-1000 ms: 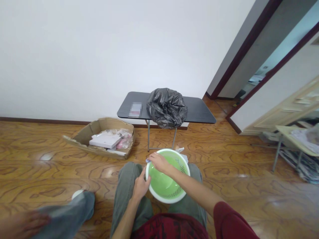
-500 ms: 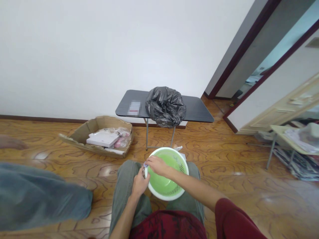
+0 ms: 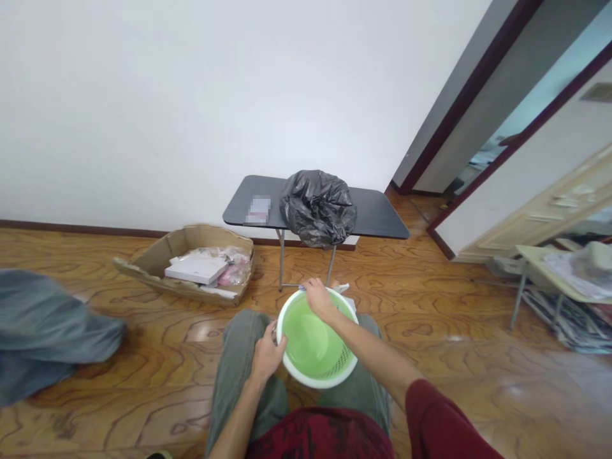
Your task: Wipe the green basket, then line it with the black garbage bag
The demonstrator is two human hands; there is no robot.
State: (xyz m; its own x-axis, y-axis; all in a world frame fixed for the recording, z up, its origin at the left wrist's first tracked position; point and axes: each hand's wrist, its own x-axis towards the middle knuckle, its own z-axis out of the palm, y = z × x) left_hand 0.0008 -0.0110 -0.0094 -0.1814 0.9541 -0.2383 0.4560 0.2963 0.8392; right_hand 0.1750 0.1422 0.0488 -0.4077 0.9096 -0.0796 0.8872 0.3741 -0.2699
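A green plastic basket with a white rim and holes in part of its side rests tilted on my lap, between my knees. My left hand grips the rim on the left, thumb on the inner side and fingers outside. Over the far rim reaches my right hand, its fingers closed at the edge. A small purple thing shows at those fingertips, too small to name. White material sticks out just beyond the basket's far right side.
Ahead stands a dark folding table bearing a crumpled black plastic bag and a blurred white item. A torn cardboard box lies on the floor, left. Another person's trouser leg is at far left; a cluttered small table stands right.
My right hand has moved from the left rim to the far rim with the purple thing. The basket has turned clockwise. The other person's leg has shifted left, and their hand has left view.
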